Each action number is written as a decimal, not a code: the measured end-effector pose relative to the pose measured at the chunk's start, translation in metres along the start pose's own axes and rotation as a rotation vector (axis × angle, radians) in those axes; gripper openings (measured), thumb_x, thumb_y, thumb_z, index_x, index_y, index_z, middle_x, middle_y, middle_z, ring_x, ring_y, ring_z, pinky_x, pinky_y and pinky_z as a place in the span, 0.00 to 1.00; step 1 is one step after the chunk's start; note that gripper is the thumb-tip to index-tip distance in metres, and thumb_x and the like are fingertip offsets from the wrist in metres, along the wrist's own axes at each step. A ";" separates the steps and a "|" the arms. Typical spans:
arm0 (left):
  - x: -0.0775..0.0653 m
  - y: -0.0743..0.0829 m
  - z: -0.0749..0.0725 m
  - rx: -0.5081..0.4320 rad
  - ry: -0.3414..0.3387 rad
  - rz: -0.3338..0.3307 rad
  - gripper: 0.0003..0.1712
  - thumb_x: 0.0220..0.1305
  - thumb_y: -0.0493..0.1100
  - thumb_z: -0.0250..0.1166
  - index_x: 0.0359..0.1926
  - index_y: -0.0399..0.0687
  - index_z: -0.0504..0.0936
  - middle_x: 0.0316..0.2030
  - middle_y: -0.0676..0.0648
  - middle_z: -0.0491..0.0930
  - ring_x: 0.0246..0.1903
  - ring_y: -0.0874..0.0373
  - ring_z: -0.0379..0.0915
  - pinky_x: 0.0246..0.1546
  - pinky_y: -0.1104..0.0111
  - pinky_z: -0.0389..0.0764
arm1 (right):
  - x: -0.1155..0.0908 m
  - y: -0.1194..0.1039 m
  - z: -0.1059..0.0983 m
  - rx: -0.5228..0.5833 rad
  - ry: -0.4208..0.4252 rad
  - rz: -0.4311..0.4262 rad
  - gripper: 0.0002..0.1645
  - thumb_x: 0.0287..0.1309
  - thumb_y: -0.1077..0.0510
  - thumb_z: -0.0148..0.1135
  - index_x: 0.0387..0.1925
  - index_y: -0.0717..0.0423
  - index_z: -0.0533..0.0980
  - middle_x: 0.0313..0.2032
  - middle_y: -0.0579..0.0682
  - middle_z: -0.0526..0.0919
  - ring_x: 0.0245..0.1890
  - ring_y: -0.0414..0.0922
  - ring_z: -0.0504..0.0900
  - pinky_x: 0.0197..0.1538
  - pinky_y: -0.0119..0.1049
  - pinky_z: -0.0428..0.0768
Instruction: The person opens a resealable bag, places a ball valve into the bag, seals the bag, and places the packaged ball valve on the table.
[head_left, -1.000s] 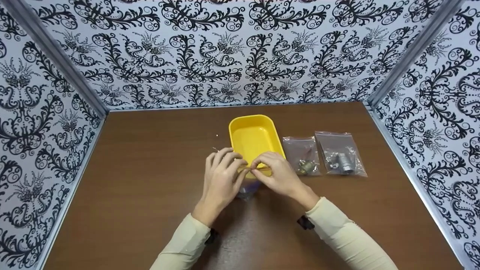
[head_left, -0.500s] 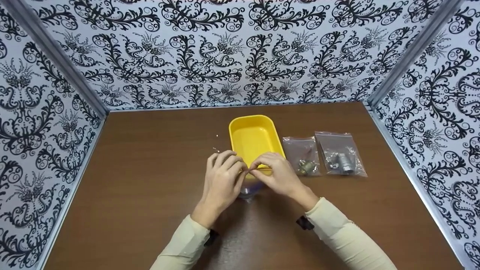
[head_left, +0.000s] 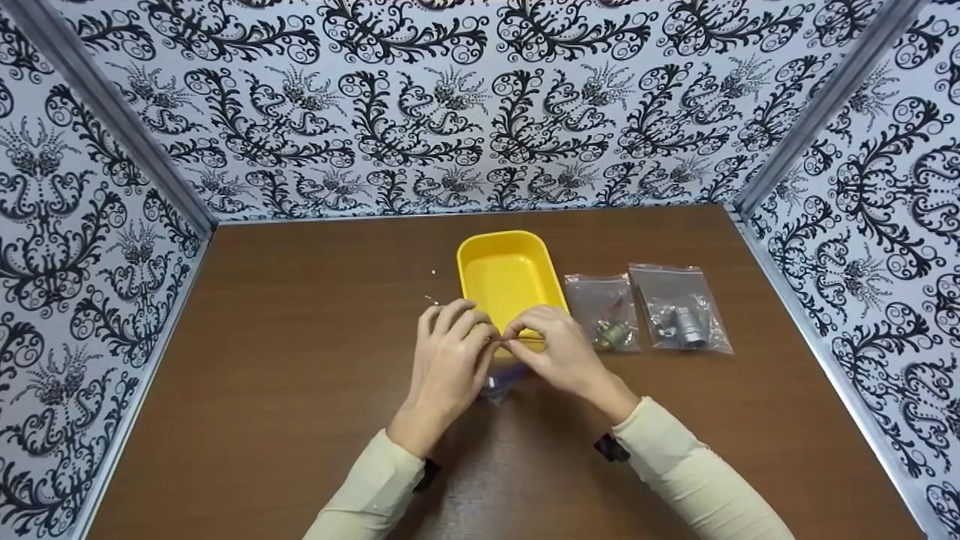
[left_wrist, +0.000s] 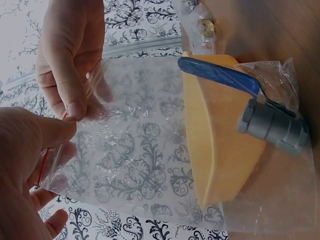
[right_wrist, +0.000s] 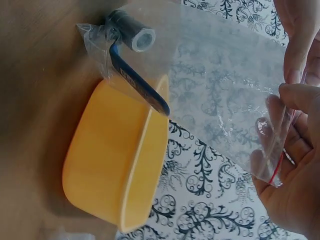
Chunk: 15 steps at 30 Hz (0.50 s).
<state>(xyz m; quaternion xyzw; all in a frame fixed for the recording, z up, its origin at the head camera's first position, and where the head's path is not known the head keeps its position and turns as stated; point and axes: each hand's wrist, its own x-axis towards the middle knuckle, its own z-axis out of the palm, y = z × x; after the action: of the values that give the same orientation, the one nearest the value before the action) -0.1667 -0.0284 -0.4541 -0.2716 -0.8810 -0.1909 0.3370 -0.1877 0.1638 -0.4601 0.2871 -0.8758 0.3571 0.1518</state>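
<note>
A clear zip bag with a red seal line hangs from both hands, its seal end up between the fingertips. My left hand pinches the seal between thumb and index finger. Right beside it, my right hand pinches the same strip, the two thumbs nearly meeting. At the bottom of the bag lies a grey ball valve with a blue lever handle. In the head view the hands hide most of the bag, which hangs at the near end of a yellow tray.
Two more zip bags lie right of the tray: one with a brass-coloured fitting, the other with a grey fitting. Small white scraps dot the brown table left of the tray. Patterned walls enclose the back and sides.
The left hand has shifted slightly right along the seal, its fingers closer to the right hand. The right hand has barely moved, and the bag stays hanging between them.
</note>
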 end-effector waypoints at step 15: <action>-0.002 -0.001 0.004 -0.003 0.020 -0.016 0.06 0.63 0.47 0.66 0.30 0.53 0.82 0.37 0.55 0.83 0.53 0.55 0.74 0.58 0.55 0.65 | -0.002 0.008 -0.005 -0.011 0.022 -0.059 0.05 0.55 0.53 0.70 0.32 0.48 0.83 0.32 0.40 0.86 0.38 0.38 0.81 0.52 0.42 0.74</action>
<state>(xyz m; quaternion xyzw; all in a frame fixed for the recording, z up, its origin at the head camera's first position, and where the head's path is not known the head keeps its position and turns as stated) -0.1682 -0.0282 -0.4584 -0.2631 -0.8794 -0.1975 0.3441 -0.1907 0.1725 -0.4621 0.3081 -0.8671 0.3508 0.1735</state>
